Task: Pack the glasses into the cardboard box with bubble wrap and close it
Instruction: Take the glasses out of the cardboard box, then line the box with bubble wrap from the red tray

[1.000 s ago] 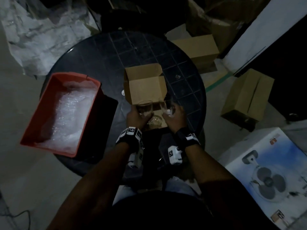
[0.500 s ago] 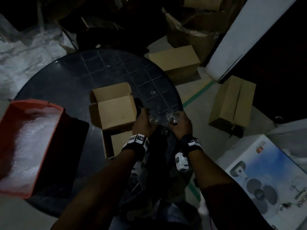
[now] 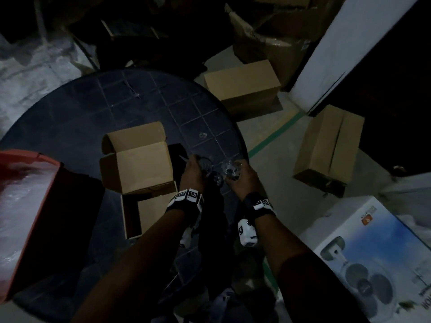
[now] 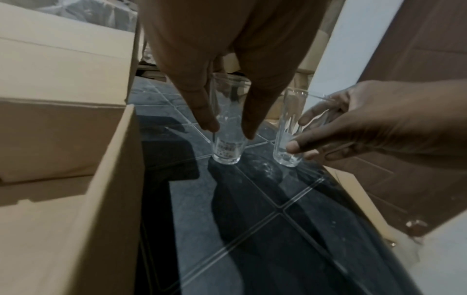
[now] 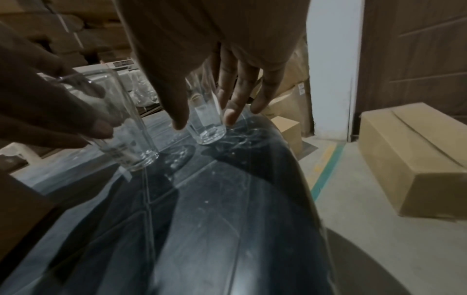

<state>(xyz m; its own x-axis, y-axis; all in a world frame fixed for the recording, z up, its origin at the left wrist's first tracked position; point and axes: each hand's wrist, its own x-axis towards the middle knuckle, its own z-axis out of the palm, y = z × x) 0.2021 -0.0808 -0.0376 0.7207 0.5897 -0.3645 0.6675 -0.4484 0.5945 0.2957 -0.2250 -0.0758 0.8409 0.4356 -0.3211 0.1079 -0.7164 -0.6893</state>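
- Dim storeroom; a round dark desk [image 3: 70,127] with a grid-lined top carries the open cardboard box [image 3: 137,164], and a red bin holding bubble wrap [image 3: 21,206] sits at its left edge.
- Change over the last second: both glasses were held above the box opening; they are now at the right side of the desk, outside the box. Judged effect: the glasses are being staged unwrapped, so wrapping and packing remain to be done.
- Left hand [image 4: 227,65]: reaches down from above, thumb and fingers curled round the labelled glass [image 4: 227,137], whose base meets the desk.
- Right hand [image 5: 215,59]: same top-down pose, thumb and fingers closed round the plain glass [image 5: 207,123], base on or just above the desk near its rim.
- The two glasses stand near each other, not touching.
- Closed cartons [image 3: 242,82] lie on the floor beyond.
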